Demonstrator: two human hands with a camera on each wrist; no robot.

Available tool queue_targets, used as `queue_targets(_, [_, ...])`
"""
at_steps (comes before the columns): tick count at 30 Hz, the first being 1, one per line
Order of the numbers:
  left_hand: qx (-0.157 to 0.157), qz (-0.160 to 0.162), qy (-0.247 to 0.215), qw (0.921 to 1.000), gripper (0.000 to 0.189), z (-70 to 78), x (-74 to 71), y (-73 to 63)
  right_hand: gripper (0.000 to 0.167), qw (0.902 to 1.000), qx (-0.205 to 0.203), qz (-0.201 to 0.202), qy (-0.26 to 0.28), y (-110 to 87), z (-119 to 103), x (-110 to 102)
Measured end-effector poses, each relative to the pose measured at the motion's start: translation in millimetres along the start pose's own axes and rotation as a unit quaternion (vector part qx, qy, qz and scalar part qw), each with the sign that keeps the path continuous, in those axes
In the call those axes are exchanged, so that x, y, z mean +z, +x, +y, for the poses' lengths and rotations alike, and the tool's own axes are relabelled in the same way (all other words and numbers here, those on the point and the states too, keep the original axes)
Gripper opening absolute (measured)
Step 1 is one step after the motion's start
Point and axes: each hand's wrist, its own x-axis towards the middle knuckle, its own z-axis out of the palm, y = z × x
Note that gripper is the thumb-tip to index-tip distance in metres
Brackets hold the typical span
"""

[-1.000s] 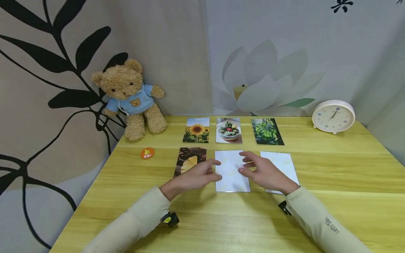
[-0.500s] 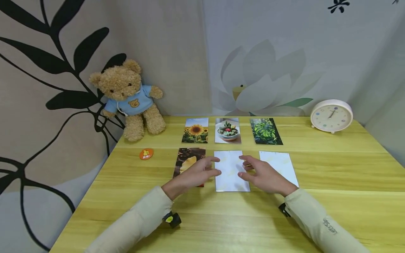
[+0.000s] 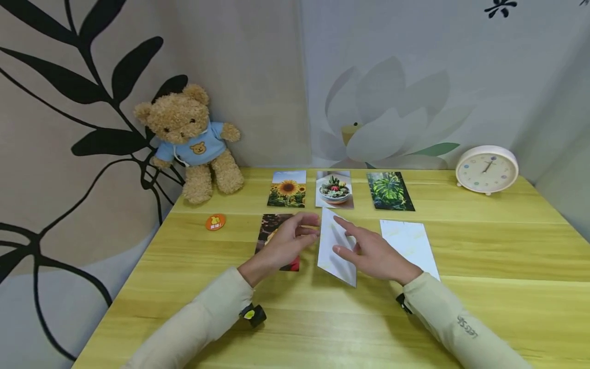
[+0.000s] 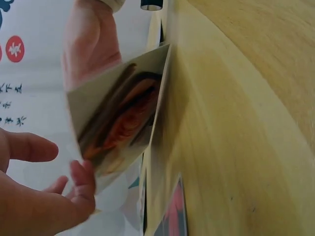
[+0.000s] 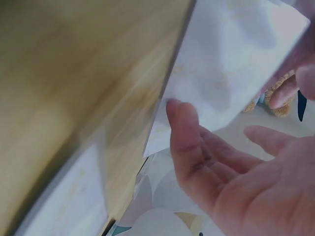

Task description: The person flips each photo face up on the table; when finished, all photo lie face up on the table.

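Head view: thin rectangular card with a plain white back (image 3: 330,246) is tilted up off the yellow wood-grain table (image 3: 304,328), between your hands, picture side toward your left. Your right hand (image 3: 379,252) touches the white back, fingers extended, grasping nothing. Your left hand (image 3: 286,245) is relaxed and unclenched at the opposite edge; contact unclear. Second white-backed rectangular card (image 3: 409,240) lies flat, right.
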Motion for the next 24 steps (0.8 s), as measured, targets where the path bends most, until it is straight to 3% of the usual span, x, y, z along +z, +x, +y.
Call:
queue_targets(5, [0.023, -0.003, -0.044, 0.9987, 0.051, -2.6, 2.5, 5.0, 0.068, 0.9997, -0.005, 0.015, -0.017, 1.4, -3, 2])
queue_targets(14, [0.01, -0.005, -0.076, 0.997, 0.052, -1.8, 10.9, 12.9, 0.066, 0.9999, -0.004, 0.008, -0.012, 0.9, -5, 0])
queue_targets(19, [0.012, -0.007, -0.082, 0.9966, 0.052, -3.2, 12.9, 15.0, 0.066, 1.0, -0.002, 0.001, 0.008, 0.9, -5, -4])
queue_targets(24, [0.013, -0.02, -0.086, 0.996, 0.052, -6.8, 16.8, 17.0, 0.064, 0.998, 0.013, -0.01, 0.061, -0.1, -3, -6])
